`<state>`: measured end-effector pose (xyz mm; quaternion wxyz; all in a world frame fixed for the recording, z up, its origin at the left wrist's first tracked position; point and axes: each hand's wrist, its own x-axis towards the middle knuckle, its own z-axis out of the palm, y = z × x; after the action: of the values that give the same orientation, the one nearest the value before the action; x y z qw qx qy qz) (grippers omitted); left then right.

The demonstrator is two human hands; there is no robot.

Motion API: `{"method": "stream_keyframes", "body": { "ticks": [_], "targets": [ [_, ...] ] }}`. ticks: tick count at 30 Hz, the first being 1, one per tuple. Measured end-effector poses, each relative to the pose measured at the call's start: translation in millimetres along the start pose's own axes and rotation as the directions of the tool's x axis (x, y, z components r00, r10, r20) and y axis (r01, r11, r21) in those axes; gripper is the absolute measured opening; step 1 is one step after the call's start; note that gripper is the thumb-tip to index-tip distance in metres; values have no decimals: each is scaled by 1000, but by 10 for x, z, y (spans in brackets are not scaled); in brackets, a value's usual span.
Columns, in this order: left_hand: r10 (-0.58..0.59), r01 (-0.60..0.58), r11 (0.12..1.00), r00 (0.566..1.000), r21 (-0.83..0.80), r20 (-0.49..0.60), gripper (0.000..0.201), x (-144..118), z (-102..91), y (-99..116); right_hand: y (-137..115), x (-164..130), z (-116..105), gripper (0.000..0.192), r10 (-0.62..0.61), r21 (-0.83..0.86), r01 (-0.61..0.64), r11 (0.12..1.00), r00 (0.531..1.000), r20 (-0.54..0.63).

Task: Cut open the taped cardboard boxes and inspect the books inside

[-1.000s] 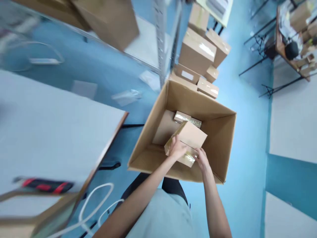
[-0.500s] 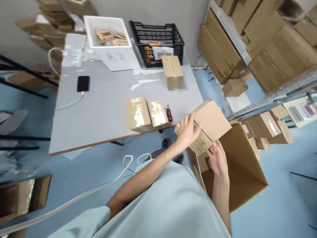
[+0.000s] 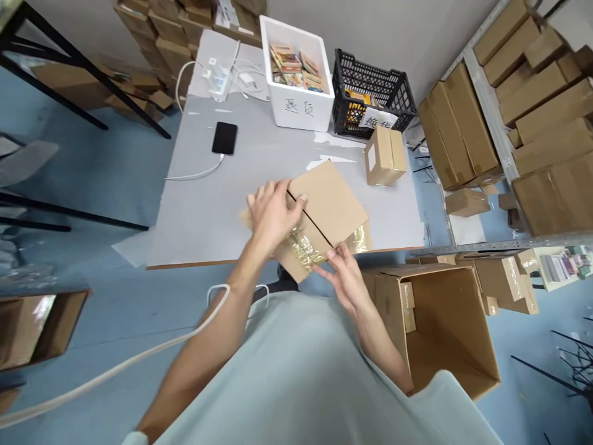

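Since half a second ago the small carton (image 3: 324, 213) has swung from above the big open box (image 3: 445, 327) at 4 o'clock to the grey table (image 3: 204, 210) edge, left hand (image 3: 273, 213) on top, right hand (image 3: 345, 278) gripping the taped end, not set down yet.

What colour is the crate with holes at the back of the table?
The crate is black, seen in the head view, next to the white bin.
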<state>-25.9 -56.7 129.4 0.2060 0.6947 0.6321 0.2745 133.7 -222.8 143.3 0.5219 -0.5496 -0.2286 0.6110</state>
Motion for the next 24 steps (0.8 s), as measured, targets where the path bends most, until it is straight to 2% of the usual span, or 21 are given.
{"method": "stream_keyframes", "body": {
  "ticks": [2, 5, 7, 9, 11, 13, 14, 16, 17, 18, 19, 21, 23, 24],
  "targets": [
    [54, -53, 999, 996, -14, 65, 55, 291, 0, -373, 232, 117, 354, 68, 50, 11, -50, 999, 999, -18],
    [132, -123, 991, 973, -59, 191, 52, 633, 204, -753, 558, 249, 747, 93, 115, 43, -111, 993, 986, -120],
    [138, -110, 986, 961, -128, 239, 52, 764, 416, -901, 710, 323, 892, 107, 147, 25, -145, 989, 972, -180],
    [119, -67, 972, 966, -223, 230, 52, 814, 630, -1003, 766, 375, 930, 114, 157, -89, -175, 980, 970, -184],
    [89, -23, 943, 979, -332, 186, 53, 796, 809, -1087, 710, 402, 875, 107, 99, -316, -139, 939, 985, -140],
    [37, 33, 900, 988, -436, 150, 55, 727, 934, -1159, 561, 438, 753, 87, -78, -588, -7, 809, 990, -118],
    [-8, 81, 872, 989, -484, 150, 57, 679, 977, -1189, 466, 476, 675, 79, -202, -705, 60, 707, 972, -119],
    [-134, 228, 783, 970, -579, 201, 65, 557, 1028, -1233, 280, 617, 497, 77, -421, -860, 107, 498, 897, -132],
    [-198, 310, 718, 950, -623, 243, 70, 485, 1041, -1246, 202, 718, 401, 84, -467, -894, 85, 439, 872, -146],
    [-253, 380, 647, 925, -661, 284, 74, 404, 1046, -1255, 138, 831, 302, 93, -456, -904, 49, 424, 874, -167],
    [-287, 433, 578, 901, -692, 324, 75, 317, 1046, -1259, 90, 949, 204, 102, -394, -893, 6, 450, 899, -192],
    [-293, 493, 474, 869, -729, 397, 71, 133, 1032, -1259, 35, 1162, 18, 117, -181, -818, -78, 570, 959, -218],
    [-251, 533, 415, 846, -737, 471, 71, -37, 1003, -1244, 12, 1308, -142, 122, 16, -705, -106, 701, 991, -134],
    [-234, 542, 402, 840, -738, 490, 73, -105, 984, -1227, 7, 1351, -212, 120, 73, -647, -97, 757, 995, -64]
  ]
}}
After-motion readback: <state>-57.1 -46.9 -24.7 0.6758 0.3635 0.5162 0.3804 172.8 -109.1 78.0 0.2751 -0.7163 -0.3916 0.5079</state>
